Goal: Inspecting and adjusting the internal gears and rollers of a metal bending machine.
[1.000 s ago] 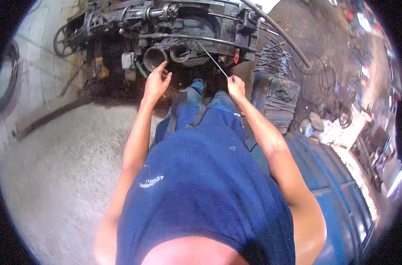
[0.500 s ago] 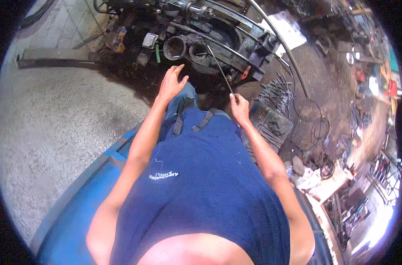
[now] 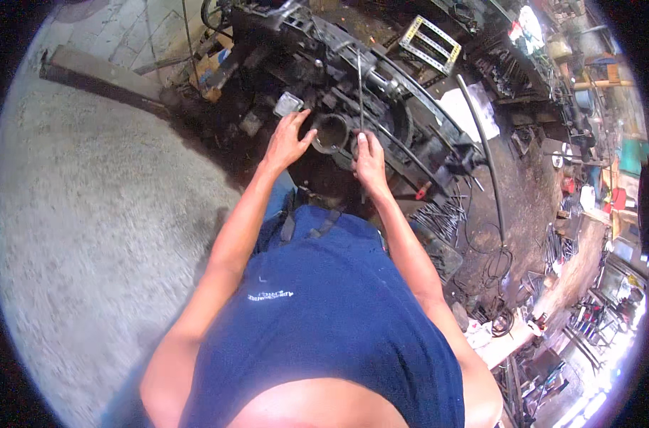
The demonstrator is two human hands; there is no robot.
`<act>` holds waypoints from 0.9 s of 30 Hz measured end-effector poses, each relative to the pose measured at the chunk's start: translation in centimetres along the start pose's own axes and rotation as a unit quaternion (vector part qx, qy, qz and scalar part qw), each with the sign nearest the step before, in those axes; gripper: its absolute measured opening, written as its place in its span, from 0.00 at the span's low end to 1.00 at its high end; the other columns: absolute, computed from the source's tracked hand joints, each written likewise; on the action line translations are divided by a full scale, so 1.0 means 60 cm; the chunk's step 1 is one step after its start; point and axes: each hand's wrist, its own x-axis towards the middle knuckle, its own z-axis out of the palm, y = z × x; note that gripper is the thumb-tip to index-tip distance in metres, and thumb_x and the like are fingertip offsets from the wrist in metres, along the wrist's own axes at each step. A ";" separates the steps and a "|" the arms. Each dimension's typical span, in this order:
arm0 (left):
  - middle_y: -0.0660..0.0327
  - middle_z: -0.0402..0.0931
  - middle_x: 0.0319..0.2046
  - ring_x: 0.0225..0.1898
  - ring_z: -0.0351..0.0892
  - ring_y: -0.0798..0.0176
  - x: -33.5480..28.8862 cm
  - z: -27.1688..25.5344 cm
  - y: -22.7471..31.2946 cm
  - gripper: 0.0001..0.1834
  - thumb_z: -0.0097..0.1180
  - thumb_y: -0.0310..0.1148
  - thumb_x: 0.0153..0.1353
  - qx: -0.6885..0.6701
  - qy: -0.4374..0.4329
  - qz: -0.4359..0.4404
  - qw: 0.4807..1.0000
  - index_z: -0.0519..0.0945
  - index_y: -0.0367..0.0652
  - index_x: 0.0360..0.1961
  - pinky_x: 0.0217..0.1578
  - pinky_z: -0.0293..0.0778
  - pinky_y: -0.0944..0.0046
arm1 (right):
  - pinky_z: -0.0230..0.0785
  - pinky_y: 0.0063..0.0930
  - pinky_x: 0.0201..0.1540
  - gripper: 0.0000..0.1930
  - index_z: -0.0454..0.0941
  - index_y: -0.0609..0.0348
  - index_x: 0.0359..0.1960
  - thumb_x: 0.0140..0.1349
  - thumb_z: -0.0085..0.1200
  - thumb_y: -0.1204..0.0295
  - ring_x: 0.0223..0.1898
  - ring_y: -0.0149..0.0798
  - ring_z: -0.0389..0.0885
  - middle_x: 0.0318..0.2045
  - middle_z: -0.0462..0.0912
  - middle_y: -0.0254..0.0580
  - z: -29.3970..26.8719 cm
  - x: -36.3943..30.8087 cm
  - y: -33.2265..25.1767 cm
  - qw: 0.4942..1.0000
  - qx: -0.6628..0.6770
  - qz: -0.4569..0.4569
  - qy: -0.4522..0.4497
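Note:
A thin metal rod [image 3: 361, 85] stands almost upright in the picture, gripped by my right hand [image 3: 369, 160] with the fingers closed round it. Its far end reaches over a dark, greasy machine [image 3: 381, 85]. Just left of that hand sits a round dark metal cup [image 3: 331, 134] with a pale rim. My left hand [image 3: 289, 141] is open beside the cup, thumb and fingers apart and nothing between them. Whether its thumb touches the rim I cannot tell. Past its fingertips is a small pale boxy piece [image 3: 287, 105].
A bundle of loose rods [image 3: 441, 217] lies on the floor at the right, near a red-ended tool [image 3: 422, 191]. Behind them a long curved pipe [image 3: 481, 157] runs beside a white sheet [image 3: 469, 114]. At the far left lies a metal beam [image 3: 103, 80] on the concrete floor [image 3: 103, 228].
My right hand has moved forward and left toward the cup, and the rod has swung from slanting to nearly upright. My left hand stays open. The whole view has shifted.

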 end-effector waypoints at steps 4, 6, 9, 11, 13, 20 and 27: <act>0.46 0.74 0.52 0.56 0.72 0.45 0.137 -0.082 -0.102 0.29 0.62 0.39 0.58 -0.046 0.024 0.045 0.998 0.73 0.37 0.59 0.58 0.67 0.54 | 0.65 0.30 0.25 0.16 0.78 0.65 0.46 0.70 0.43 0.64 0.20 0.30 0.72 0.22 0.77 0.40 0.154 0.082 -0.135 0.999 0.030 0.018 -0.009; 0.46 0.74 0.50 0.53 0.73 0.45 0.214 -0.127 -0.152 0.28 0.62 0.38 0.58 -0.046 0.065 0.076 0.994 0.73 0.36 0.58 0.56 0.69 0.54 | 0.67 0.31 0.28 0.17 0.78 0.67 0.48 0.70 0.44 0.65 0.22 0.32 0.74 0.23 0.77 0.41 0.233 0.125 -0.194 0.999 -0.008 0.032 0.012; 0.46 0.75 0.50 0.53 0.74 0.45 0.331 -0.186 -0.215 0.28 0.62 0.37 0.58 -0.058 0.040 0.086 0.994 0.73 0.37 0.58 0.56 0.70 0.54 | 0.70 0.37 0.47 0.19 0.73 0.69 0.55 0.70 0.43 0.67 0.42 0.44 0.82 0.39 0.83 0.53 0.318 0.202 -0.231 0.997 -0.019 0.057 0.039; 0.47 0.76 0.49 0.53 0.75 0.47 0.388 -0.226 -0.269 0.28 0.63 0.37 0.58 -0.061 0.025 0.072 0.995 0.73 0.38 0.58 0.55 0.71 0.55 | 0.67 0.37 0.54 0.20 0.70 0.68 0.59 0.70 0.43 0.68 0.49 0.46 0.79 0.47 0.80 0.56 0.385 0.234 -0.236 0.997 -0.022 0.024 0.065; 0.46 0.76 0.51 0.54 0.74 0.45 0.457 -0.254 -0.319 0.28 0.61 0.40 0.58 -0.020 0.030 0.112 0.993 0.74 0.38 0.58 0.56 0.70 0.53 | 0.59 0.35 0.65 0.24 0.63 0.63 0.66 0.69 0.41 0.71 0.64 0.48 0.69 0.62 0.71 0.57 0.424 0.258 -0.265 0.997 -0.023 0.014 0.077; 0.47 0.77 0.49 0.52 0.74 0.43 0.716 -0.328 -0.528 0.24 0.61 0.41 0.55 0.043 0.104 0.126 0.986 0.80 0.42 0.51 0.55 0.70 0.50 | 0.61 0.25 0.14 0.25 0.60 0.55 0.69 0.70 0.39 0.72 0.13 0.27 0.66 0.16 0.66 0.30 0.557 0.328 -0.339 0.991 0.023 0.101 0.088; 0.43 0.71 0.57 0.58 0.70 0.40 0.881 -0.330 -0.648 0.37 0.59 0.55 0.56 0.141 -0.003 -0.081 0.987 0.73 0.42 0.60 0.56 0.68 0.44 | 0.66 0.41 0.60 0.25 0.65 0.58 0.66 0.67 0.40 0.69 0.57 0.56 0.75 0.55 0.76 0.60 0.599 0.384 -0.322 0.971 -0.049 0.163 0.165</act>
